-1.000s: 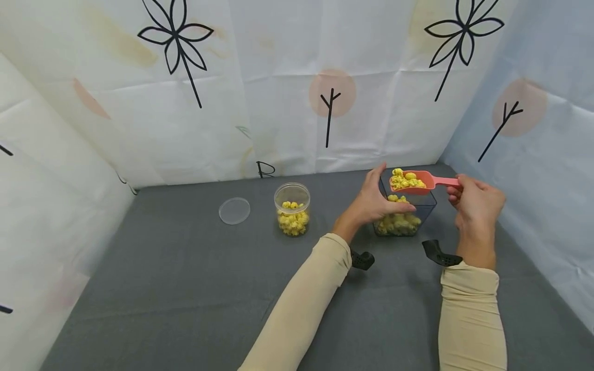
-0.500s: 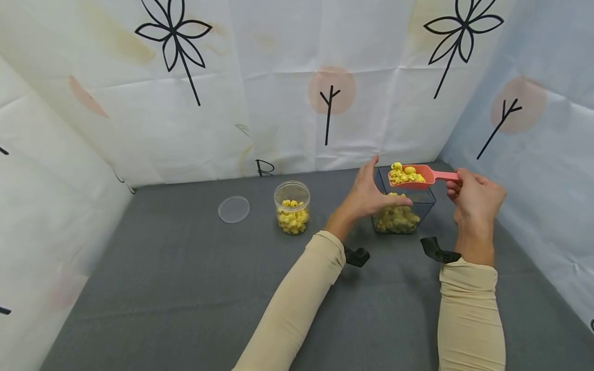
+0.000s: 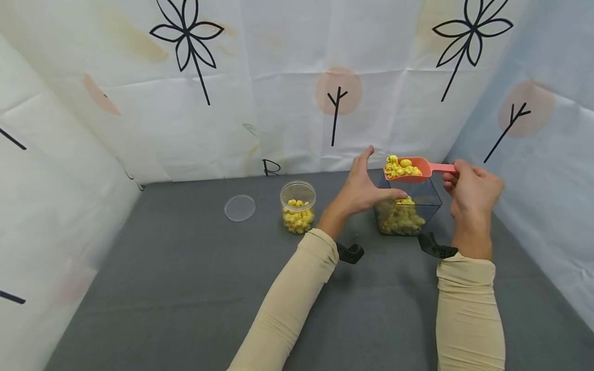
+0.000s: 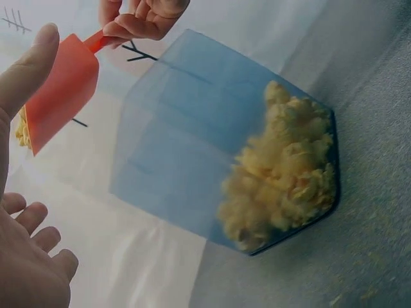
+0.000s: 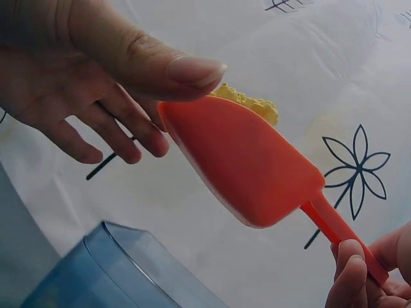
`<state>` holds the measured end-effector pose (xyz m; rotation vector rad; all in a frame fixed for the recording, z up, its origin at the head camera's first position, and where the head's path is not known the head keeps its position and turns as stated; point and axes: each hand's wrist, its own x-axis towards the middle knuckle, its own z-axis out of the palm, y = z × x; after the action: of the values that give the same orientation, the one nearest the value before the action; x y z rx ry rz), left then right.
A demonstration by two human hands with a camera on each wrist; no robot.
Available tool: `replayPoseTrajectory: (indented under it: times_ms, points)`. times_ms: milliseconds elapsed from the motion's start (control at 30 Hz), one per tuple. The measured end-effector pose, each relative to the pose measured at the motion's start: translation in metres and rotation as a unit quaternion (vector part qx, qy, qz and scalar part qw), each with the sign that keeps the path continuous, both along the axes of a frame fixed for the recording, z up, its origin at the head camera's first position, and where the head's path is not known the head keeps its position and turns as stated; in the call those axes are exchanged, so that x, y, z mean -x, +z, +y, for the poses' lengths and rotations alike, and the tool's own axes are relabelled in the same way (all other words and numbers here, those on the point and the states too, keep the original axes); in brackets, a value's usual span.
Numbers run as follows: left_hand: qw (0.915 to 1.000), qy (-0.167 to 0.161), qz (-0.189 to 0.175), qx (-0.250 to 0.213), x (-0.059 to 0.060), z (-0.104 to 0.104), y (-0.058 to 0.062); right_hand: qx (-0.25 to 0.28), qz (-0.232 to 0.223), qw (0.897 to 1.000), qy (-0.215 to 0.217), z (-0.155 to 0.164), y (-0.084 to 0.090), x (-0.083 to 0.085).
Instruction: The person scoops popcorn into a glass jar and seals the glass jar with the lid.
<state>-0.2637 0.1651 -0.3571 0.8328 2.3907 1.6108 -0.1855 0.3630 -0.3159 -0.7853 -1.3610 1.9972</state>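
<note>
My right hand [image 3: 475, 193] pinches the handle of a coral-red scoop [image 3: 423, 166] heaped with yellow popcorn [image 3: 400, 167]. The scoop is held roughly level above a clear square container [image 3: 424, 193], which has more popcorn [image 4: 282, 179] in its bottom. My left hand [image 3: 359, 195] is spread beside the scoop's front end, thumb stretched out below it and fingers pointing up; it grips nothing. In the right wrist view the left thumb overlaps the scoop's tip, and I cannot tell whether they touch.
Left of my left hand stands a clear round jar [image 3: 298, 191], partly filled with popcorn and without a lid on. Farther left a clear round lid [image 3: 240, 208] lies flat on the grey cloth [image 3: 185, 283]. Printed white fabric [image 3: 278, 103] walls the back and sides.
My left hand has moved left and up, away from the container's rim. The loaded scoop has risen and drifted a little left in my right hand. The head view has shifted slightly.
</note>
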Motion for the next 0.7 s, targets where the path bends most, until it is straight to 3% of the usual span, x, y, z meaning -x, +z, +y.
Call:
replayPoseTrajectory:
  times_ms: [467, 700]
  points:
    - [0.9989, 0.014, 0.04, -0.018, -0.001, -0.036, 0.024, -0.03, 0.031, 0.999, 0.022, -0.032, 0.01, 0.01]
    - [0.998, 0.036, 0.044, -0.027, 0.0, -0.059, 0.031, -0.041, 0.039, 0.997, 0.043, -0.052, 0.016, 0.016]
